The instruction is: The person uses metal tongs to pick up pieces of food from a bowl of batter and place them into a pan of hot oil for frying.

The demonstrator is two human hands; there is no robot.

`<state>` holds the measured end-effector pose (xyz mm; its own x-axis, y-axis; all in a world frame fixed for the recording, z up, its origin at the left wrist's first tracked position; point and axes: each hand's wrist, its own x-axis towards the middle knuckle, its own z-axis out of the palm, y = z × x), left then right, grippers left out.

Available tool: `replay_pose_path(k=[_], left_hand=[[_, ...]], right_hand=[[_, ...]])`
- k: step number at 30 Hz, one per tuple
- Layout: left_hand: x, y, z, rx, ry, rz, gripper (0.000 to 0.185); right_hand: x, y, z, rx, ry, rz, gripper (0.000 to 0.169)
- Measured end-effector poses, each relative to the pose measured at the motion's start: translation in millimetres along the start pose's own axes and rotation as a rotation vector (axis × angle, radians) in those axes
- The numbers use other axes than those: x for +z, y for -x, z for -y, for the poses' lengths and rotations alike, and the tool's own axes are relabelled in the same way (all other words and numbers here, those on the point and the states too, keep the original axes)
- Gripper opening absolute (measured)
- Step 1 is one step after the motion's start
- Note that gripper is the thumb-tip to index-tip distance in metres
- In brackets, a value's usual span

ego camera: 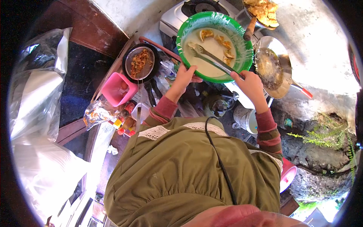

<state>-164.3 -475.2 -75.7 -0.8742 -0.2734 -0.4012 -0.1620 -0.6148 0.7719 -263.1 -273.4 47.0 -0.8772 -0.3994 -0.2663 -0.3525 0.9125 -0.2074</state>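
A green plastic basin (248, 58) holds pale batter (208, 66) with several orange-brown food pieces (222, 42) in it. My left hand (185, 78) grips the basin's near rim at its left. In my right hand (248, 83) are metal tongs (217, 61), reaching over the rim. Their tips lie in the batter at the basin's left, beside a batter-coated piece. Right of the basin, a metal wok (286, 66) holds bubbling oil with food in it.
A gas stove (173, 20) stands behind the basin. Fried pieces (262, 12) fill a container at the top right. On the left are a strainer (140, 63) with brown bits over a black pan, a pink container (119, 89) and bottles (127, 123). A white bucket (245, 119) stands below the wok.
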Motion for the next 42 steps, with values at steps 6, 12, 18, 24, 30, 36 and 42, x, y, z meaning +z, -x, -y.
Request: replay_pose_path(k=[6, 12, 18, 24, 30, 36, 42], left_hand=[[-2, 0, 1, -0.015, -0.005, -0.003, 0.041], [0, -1, 2, 0.014, -0.004, -0.014, 0.041], [-1, 0, 1, -0.01, -0.027, -0.016, 0.04], [2, 0, 2, 0.006, 0.004, -0.025, 0.039], [-1, 0, 1, -0.012, 0.002, -0.002, 0.039], [0, 0, 1, 0.01, 0.008, 0.001, 0.038], [1, 0, 1, 0.012, -0.001, -0.001, 0.038]], right_hand=[[-14, 6, 1, -0.039, 0.061, -0.129, 0.049], [2, -12, -13, -0.048, 0.057, -0.099, 0.052], [11, -20, -5, -0.107, -0.011, -0.06, 0.056], [14, -45, -10, -0.003, -0.19, 0.183, 0.053], [2, -32, -14, 0.07, -0.455, 0.431, 0.049], [-13, -19, -61, 0.329, -0.867, 0.736, 0.048], [-23, -12, -69, 0.33, -0.631, 0.464, 0.056]])
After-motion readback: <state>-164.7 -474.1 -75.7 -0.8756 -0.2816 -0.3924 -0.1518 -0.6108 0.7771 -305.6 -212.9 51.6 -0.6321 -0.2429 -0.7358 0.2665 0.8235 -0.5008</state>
